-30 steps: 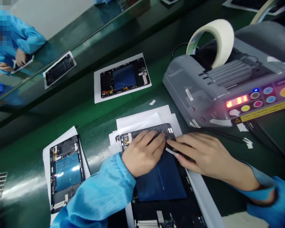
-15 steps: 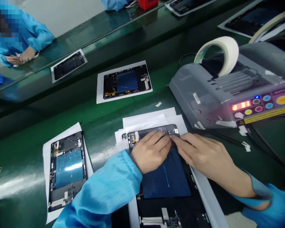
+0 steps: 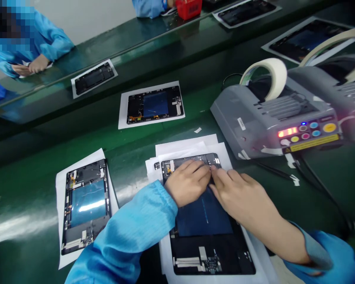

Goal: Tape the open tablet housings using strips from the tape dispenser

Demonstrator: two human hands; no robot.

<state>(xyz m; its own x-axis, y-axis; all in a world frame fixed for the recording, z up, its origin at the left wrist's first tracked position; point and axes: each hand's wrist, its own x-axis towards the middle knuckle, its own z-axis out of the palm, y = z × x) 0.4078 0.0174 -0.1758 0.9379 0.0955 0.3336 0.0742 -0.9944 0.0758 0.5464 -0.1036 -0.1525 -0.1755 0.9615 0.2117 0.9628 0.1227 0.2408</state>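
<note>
An opened tablet (image 3: 204,221) with a dark blue battery lies on a stack of white sheets (image 3: 186,144) in front of me. My left hand (image 3: 187,181) rests on its upper end, fingers bent with the tips pressing down on the frame. My right hand (image 3: 239,195) lies stretched out over the battery's right side. Its fingertips meet the left fingertips near the top edge of the tablet. I cannot make out anything held between the fingers. Both arms wear blue sleeves.
A grey tape dispenser (image 3: 248,118) with lit buttons and a white tape roll (image 3: 269,75) stands at the right, its cable (image 3: 319,185) trailing forward. More opened tablets on paper lie at the left (image 3: 85,205), behind (image 3: 152,104) and farther back (image 3: 93,78). Another person's hands (image 3: 29,65) work at the far left.
The view has pulled back and tilted, showing more of the tablet's lower end. My fingertips have crept slightly toward the tablet's top edge and stay together.
</note>
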